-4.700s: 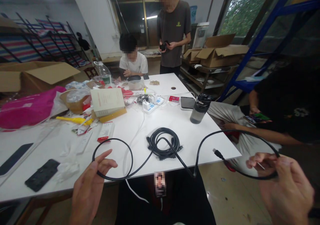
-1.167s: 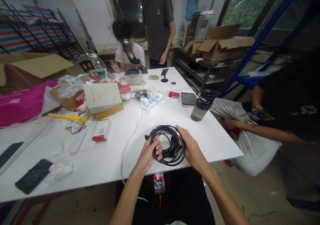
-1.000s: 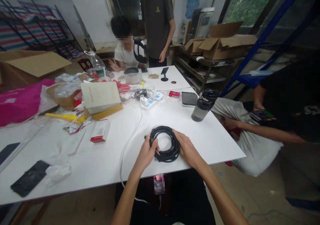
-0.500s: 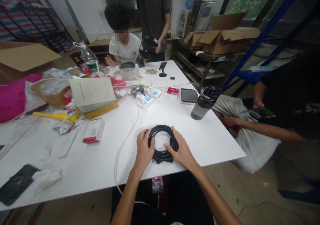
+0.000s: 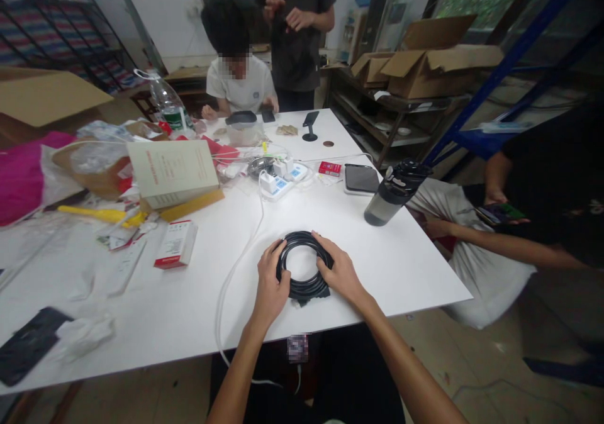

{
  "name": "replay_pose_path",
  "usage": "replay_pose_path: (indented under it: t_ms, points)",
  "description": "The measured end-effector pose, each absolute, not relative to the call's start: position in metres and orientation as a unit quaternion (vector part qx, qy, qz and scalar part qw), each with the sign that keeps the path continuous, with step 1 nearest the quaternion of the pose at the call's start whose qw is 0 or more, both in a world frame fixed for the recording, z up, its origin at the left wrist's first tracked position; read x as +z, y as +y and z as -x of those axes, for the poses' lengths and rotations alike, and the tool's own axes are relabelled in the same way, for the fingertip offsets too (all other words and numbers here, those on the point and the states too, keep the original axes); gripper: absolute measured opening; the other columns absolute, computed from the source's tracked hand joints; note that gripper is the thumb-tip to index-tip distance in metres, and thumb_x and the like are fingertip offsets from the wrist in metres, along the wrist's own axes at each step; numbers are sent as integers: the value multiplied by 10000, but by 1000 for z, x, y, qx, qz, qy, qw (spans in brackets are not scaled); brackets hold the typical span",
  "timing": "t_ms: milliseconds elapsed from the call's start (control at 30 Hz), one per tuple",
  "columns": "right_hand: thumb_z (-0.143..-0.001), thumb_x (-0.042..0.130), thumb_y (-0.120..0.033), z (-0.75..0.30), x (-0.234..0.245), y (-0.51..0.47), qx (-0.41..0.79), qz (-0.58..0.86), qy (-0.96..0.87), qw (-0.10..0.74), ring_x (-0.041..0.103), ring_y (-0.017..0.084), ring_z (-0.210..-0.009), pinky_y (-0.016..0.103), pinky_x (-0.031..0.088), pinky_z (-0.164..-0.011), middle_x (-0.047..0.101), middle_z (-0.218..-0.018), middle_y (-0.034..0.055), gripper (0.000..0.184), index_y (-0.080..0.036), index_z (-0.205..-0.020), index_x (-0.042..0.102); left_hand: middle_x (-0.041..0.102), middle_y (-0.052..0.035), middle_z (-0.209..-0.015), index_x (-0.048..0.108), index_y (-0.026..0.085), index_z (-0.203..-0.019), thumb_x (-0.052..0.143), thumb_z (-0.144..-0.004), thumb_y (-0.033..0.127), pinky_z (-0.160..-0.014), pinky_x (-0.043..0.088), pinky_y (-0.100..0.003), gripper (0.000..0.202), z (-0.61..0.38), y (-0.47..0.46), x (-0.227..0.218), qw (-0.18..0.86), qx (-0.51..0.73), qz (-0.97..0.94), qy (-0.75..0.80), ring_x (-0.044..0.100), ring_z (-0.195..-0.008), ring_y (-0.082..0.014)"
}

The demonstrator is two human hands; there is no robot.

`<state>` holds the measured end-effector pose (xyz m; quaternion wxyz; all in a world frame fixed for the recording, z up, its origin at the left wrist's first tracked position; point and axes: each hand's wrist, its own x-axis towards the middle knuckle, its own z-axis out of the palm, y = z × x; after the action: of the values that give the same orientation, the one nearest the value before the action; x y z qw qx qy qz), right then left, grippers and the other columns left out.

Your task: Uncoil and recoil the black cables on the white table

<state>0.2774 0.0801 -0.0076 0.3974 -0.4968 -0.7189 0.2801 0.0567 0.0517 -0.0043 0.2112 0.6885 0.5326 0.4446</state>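
A coiled black cable lies near the front edge of the white table, with its dark connector ends at the side nearest me. Around the coil's left side my left hand is curled, its thumb at the inner edge. My right hand grips the upper right side, fingers on the outside and thumb reaching into the ring. Both hands are closed on the coil.
Beyond the coil are a power strip, a tumbler and a tablet-like device. A red-and-white box and clutter are at left. A white cord crosses the table edge. People sit right and at the far end.
My right hand has shifted up along the coil, and its thumb has moved. The standing person's hands have come up in front of the chest. The view has turned slightly.
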Motion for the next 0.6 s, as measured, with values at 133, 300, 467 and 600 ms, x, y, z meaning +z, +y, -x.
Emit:
replay_pose_path:
  t_ms: [133, 300, 467, 600]
  points:
    - [-1031, 575, -298, -276, -8, 80, 242, 502, -715, 422, 562, 282, -1489, 545, 475, -1271, 573, -1614, 82, 648, -288, -1667, 450, 492, -110, -1668, 481, 286, -1613, 439, -969, 66, -1333, 329, -581, 682, -56, 50, -3, 218, 445, -696, 519, 430, -1585, -288]
    - [-1038, 675, -382, -274, -1, 73, 126, 516, -703, 473, 581, 307, -1428, 555, 520, -1198, 596, -1533, 145, 558, -256, -1562, 530, 448, -121, -1687, 492, 275, -1606, 382, -992, 51, -1336, 333, -570, 663, -58, 48, 2, 220, 449, -694, 517, 403, -1606, -276]
    - [-1029, 698, -418, -263, 8, 48, 48, 394, -842, 367, 670, 293, -1147, 584, 482, -1159, 717, -1194, 113, 364, -237, -1335, 622, 511, -139, -1628, 593, 258, -1485, 471, -1071, 172, -1305, 372, -586, 440, -61, 51, 1, 179, 440, -693, 543, 457, -1554, -299]
    - [-1024, 666, -602, -253, 9, 38, 42, 354, -897, 262, 638, 295, -989, 536, 506, -1005, 699, -1005, 108, 430, -188, -1138, 637, 622, -157, -1497, 536, 232, -1506, 615, -1011, 207, -1239, 446, -596, 502, -62, 52, -3, 162, 463, -654, 575, 580, -1426, -327]
